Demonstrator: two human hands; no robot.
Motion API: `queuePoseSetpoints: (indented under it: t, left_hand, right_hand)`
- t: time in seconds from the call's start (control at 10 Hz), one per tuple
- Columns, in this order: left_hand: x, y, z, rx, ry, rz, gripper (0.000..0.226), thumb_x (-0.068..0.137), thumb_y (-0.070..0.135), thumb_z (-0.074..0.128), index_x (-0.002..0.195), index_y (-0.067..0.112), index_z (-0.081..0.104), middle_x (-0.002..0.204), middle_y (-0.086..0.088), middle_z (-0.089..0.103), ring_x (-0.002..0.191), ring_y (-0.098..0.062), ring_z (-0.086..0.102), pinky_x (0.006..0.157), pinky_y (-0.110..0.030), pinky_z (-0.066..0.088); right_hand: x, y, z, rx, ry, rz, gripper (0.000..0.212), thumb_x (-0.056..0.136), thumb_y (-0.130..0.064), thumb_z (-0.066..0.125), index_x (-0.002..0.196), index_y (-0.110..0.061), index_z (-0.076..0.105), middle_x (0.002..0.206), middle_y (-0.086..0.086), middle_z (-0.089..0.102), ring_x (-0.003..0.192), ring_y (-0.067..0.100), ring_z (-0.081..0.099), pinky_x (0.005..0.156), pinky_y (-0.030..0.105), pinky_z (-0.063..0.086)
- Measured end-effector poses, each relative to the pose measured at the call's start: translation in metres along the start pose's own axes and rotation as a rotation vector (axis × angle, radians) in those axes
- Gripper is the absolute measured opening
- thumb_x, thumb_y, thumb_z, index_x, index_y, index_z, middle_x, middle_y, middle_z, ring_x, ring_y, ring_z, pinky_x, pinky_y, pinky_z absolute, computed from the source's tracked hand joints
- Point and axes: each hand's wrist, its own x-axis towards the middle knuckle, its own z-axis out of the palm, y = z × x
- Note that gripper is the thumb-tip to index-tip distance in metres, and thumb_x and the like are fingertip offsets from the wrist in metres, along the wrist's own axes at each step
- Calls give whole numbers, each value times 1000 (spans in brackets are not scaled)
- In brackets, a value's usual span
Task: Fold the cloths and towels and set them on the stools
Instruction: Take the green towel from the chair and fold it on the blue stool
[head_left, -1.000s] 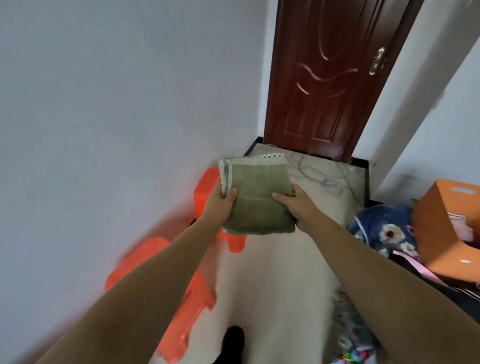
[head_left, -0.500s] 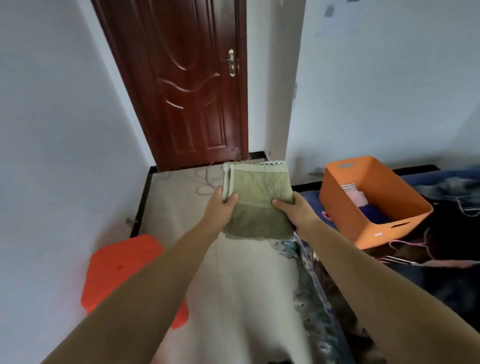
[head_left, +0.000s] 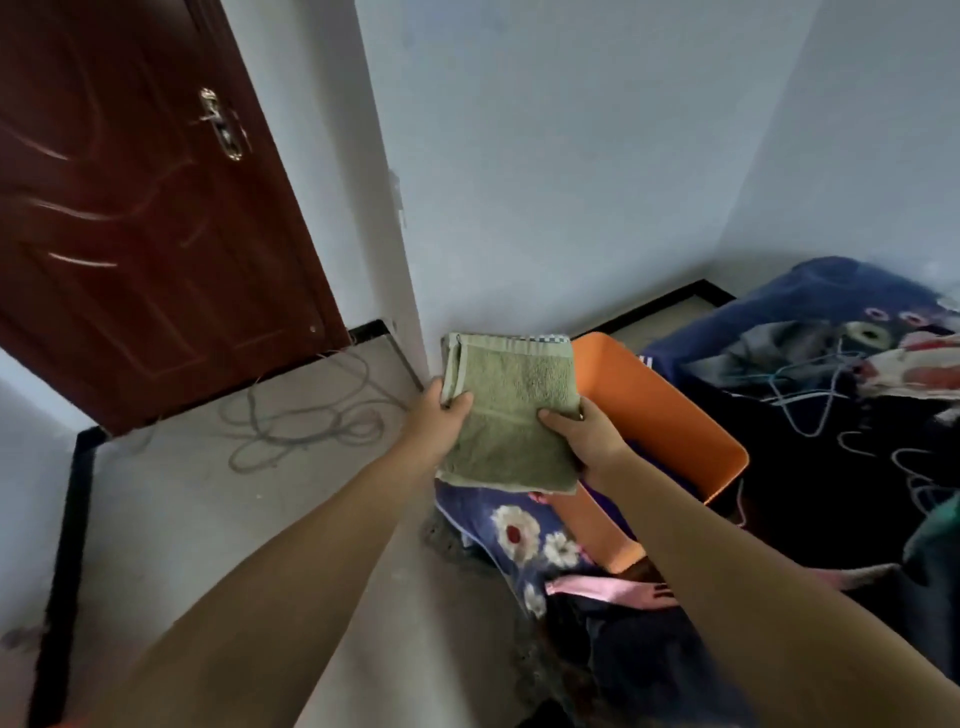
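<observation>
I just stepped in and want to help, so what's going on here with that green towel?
A person holds a folded green towel out in front of them, the left hand gripping its left edge and the right hand its right edge. It is above an orange bin that stands on a dark flowered blanket. No stool is in view, so the towel is not yet set down. A brown door is shut on the left.

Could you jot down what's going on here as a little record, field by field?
held item: folded green towel, off the floor
left hand: grips the towel's left edge
right hand: grips its right edge
behind the towel: orange bin
right side: flowered blue blanket
left side: dark red door, shut; cable on the floor
stools: none in view
</observation>
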Motion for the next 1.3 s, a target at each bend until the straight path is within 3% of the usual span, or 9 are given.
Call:
queuePoseSetpoints:
  t: [0.3,0.5,0.6,0.7,0.8,0.9,1.1,1.2,1.3]
  left_hand:
    - [129,19,151,75,-434,14,17,94,26,53,110,29,56,107,2,61,99,-17,59,93,-40,47]
    - [179,-29,258,332,-801,-180,59,97,28,50,149,15,24,148,-5,38,131,-25,42,107,-36,37]
    - [211,-65,305,376,-919,-286,51,97,24,49,144,15,32,135,-3,48,105,-20,55,88,-31,44]
    - [226,-105,336,346,-985,-416,54,92,24,56,142,17,37,136,-6,53,111,-26,58,97,-41,48]
    - [233,-153,356,354,-1007,-542,62,89,26,60,145,19,33,140,-10,50,122,-33,53,100,-49,46]
    - [231,-161,357,316,-995,-630,56,93,21,57,144,15,33,138,-12,50,122,-34,52,100,-49,46]
    - [235,-166,356,263,-1005,-718,49,93,17,57,139,14,40,126,-9,57,103,-26,57,73,-33,51]
    - [235,-157,349,334,-1034,-655,52,93,18,58,141,14,39,132,-10,54,114,-30,55,86,-37,50]
    - [236,-144,335,493,-1097,-478,57,91,20,60,142,13,35,135,-9,50,121,-32,51,94,-38,47]
  right_hand:
    - [84,24,-110,96,359,196,32,86,-17,65,115,-15,51,108,4,61,101,23,57,89,39,47]
    - [118,105,-146,78,630,523,39,89,-15,60,125,-11,46,120,14,58,108,32,57,95,49,49]
    - [148,141,-151,120,761,635,42,90,-12,55,131,-10,43,123,16,56,110,36,56,96,49,48]
    - [163,170,-152,110,859,768,40,90,-13,52,129,-11,44,122,17,57,108,37,56,92,43,49]
    - [177,198,-152,72,869,886,41,92,-11,46,133,-7,43,132,18,51,119,36,51,92,32,43]
    - [185,214,-148,53,854,1002,47,98,-12,37,143,-3,28,147,20,35,134,34,37,106,34,35]
    - [192,222,-143,-17,840,1082,47,97,-8,35,143,-1,25,146,22,35,132,34,38,105,36,33]
    - [190,212,-148,-21,798,1087,47,97,-10,38,142,-2,28,148,21,33,136,35,34,112,39,30]
    - [183,187,-145,-15,729,1131,41,95,-8,41,135,3,43,138,21,47,127,34,46,97,35,42]
